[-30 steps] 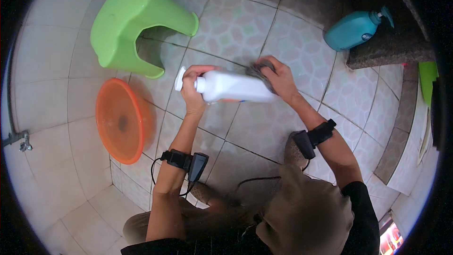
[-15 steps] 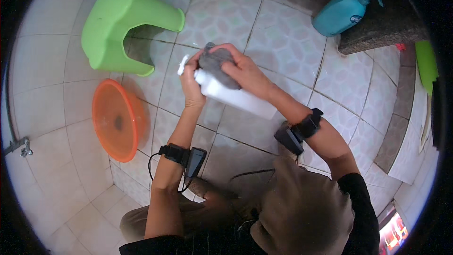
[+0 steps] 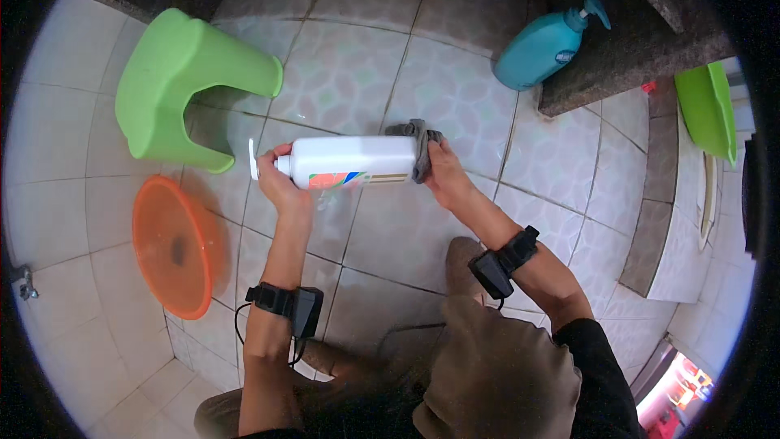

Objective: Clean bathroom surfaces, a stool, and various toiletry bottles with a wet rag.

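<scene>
A white pump bottle (image 3: 353, 156) with a coloured label lies sideways between my hands, above the tiled floor. My left hand (image 3: 282, 183) is closed around its neck, just below the white pump head (image 3: 253, 159). At the other end, my right hand (image 3: 445, 171) presses a crumpled grey cloth (image 3: 421, 150) against the bottle's base. Part of the cloth hangs past the bottle's far edge. The right fingers are partly hidden behind the cloth and bottle.
A green plastic stool (image 3: 175, 73) stands at the far left, with an orange basin (image 3: 207, 256) nearer to me. At the far right, a teal pump bottle (image 3: 536, 53) stands beside a dark stone ledge (image 3: 617, 77). A tap (image 3: 27, 283) juts from the left wall.
The bottle has turned level, its label coming into view. My right hand has moved with the cloth from the neck end to the base. My left hand has shifted left, still at the neck.
</scene>
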`<act>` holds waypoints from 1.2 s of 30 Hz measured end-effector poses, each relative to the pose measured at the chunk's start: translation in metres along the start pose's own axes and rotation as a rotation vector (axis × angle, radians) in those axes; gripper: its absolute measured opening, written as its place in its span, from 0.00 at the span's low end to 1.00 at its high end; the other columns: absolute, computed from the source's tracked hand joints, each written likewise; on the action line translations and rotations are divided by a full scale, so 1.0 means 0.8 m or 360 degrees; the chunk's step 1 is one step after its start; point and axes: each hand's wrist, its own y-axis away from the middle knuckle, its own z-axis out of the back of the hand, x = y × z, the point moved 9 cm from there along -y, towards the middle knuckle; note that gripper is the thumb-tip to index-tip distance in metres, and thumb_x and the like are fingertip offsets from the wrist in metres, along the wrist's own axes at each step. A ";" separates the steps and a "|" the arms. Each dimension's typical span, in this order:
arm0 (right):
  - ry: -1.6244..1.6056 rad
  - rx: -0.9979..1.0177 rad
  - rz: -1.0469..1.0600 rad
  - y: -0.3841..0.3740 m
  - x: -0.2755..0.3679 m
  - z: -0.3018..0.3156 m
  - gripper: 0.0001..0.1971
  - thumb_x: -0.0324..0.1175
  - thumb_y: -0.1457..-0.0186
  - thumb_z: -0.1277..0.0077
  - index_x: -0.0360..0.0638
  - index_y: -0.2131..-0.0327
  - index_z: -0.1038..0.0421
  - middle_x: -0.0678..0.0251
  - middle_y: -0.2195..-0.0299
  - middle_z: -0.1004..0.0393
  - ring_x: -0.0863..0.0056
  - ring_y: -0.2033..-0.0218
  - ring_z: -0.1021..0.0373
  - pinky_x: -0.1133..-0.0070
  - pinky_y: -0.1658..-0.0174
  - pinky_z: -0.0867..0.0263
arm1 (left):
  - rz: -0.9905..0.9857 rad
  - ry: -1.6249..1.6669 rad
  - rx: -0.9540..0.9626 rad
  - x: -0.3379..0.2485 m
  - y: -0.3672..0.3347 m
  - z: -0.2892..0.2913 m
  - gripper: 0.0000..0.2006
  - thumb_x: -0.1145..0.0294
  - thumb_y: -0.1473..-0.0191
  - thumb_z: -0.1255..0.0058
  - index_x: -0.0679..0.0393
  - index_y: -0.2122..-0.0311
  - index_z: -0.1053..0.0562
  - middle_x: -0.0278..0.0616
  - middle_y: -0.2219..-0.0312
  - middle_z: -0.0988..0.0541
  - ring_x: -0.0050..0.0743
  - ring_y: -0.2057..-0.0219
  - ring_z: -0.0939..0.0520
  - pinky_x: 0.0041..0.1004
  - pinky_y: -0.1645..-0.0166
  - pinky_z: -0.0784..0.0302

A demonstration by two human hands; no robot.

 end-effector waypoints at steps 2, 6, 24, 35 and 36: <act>0.0177 -0.0047 -0.0210 -0.003 0.004 0.005 0.20 0.37 0.45 0.60 0.52 0.48 0.45 0.70 0.56 0.35 0.78 0.56 0.38 0.76 0.56 0.39 | -0.0077 -0.0009 -0.0040 -0.013 0.000 -0.002 0.12 0.66 0.53 0.63 0.63 0.74 0.31 0.45 0.73 0.26 0.35 0.69 0.25 0.30 0.62 0.29; 0.0495 0.0222 0.0413 -0.022 0.101 0.007 0.20 0.29 0.51 0.55 0.42 0.52 0.40 0.62 0.60 0.33 0.75 0.60 0.35 0.78 0.58 0.37 | -0.0368 -0.0094 0.0259 -0.063 0.011 -0.036 0.12 0.66 0.50 0.64 0.63 0.75 0.32 0.50 0.67 0.24 0.36 0.67 0.26 0.30 0.58 0.32; 0.2299 0.0273 0.1446 -0.050 0.118 -0.019 0.23 0.24 0.64 0.49 0.48 0.58 0.34 0.55 0.52 0.38 0.56 0.51 0.42 0.68 0.49 0.44 | -0.1253 -0.0989 0.0835 -0.106 0.041 -0.278 0.15 0.65 0.49 0.62 0.67 0.71 0.27 0.41 0.75 0.23 0.26 0.73 0.27 0.28 0.66 0.33; 0.2169 -0.0163 0.1245 0.038 0.127 0.070 0.23 0.25 0.69 0.43 0.46 0.62 0.34 0.61 0.61 0.37 0.59 0.59 0.40 0.67 0.56 0.40 | -0.2088 -0.1956 0.1181 0.056 0.144 -0.505 0.24 0.65 0.57 0.45 0.38 0.51 0.32 0.37 0.64 0.24 0.42 0.60 0.26 0.51 0.60 0.37; 0.2158 -0.0183 0.1229 0.038 0.129 0.073 0.23 0.24 0.69 0.43 0.45 0.63 0.34 0.60 0.62 0.36 0.58 0.59 0.40 0.67 0.55 0.41 | -0.2006 -0.2197 0.1325 0.069 0.158 -0.516 0.34 0.68 0.61 0.41 0.29 0.47 0.39 0.37 0.60 0.27 0.46 0.57 0.29 0.52 0.61 0.37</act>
